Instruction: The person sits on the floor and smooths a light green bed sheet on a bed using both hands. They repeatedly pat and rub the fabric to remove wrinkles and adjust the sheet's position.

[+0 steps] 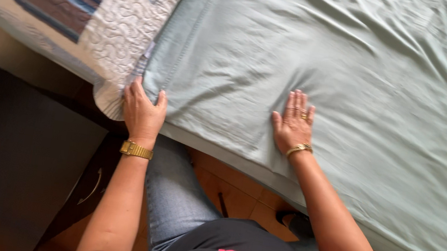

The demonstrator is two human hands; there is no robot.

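Bed (395, 240) with green sheet (372, 77), left hand (143, 110) gripping corner, right hand (293, 127) flat

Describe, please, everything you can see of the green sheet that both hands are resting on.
The green sheet is a pale sage fabric, thin and soft-looking, spread over the mattress and creased with shallow wrinkles. A stitched hem band runs along its head end, beside the quilted pillow. Its near edge hangs over the mattress side. The left hand grips its corner, and the right hand lies flat on it, fingers spread.
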